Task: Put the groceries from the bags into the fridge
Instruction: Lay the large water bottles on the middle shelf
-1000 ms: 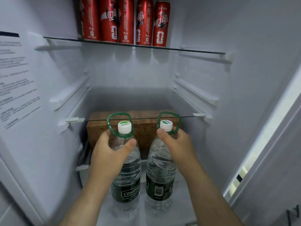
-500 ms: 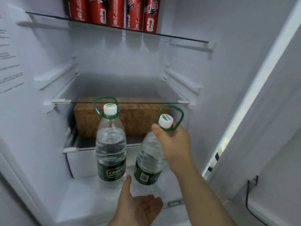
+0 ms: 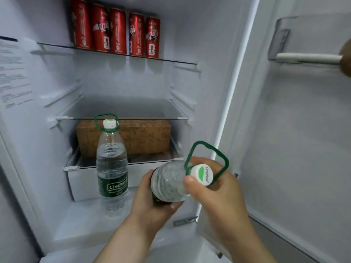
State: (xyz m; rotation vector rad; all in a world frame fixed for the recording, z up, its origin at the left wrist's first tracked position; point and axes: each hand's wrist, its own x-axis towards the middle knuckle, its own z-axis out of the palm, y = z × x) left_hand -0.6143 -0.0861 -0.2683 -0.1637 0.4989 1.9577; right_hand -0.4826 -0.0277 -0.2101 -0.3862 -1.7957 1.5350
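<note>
Left hand [image 3: 150,205] cups the bottle [image 3: 168,184] — right hand [image 3: 222,198] fingers [image 3: 190,184] pinch its neck.

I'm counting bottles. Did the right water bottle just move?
Yes. The right bottle stood upright beside the left bottle; now the left hand and right hand hold it tipped, cap toward the camera, to the right of that standing bottle.

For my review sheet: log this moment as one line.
left hand: cradles tilted bottle | right hand: grips its neck | second bottle: upright in fridge

Head-worn, close, down into fridge [image 3: 133,86]
</note>
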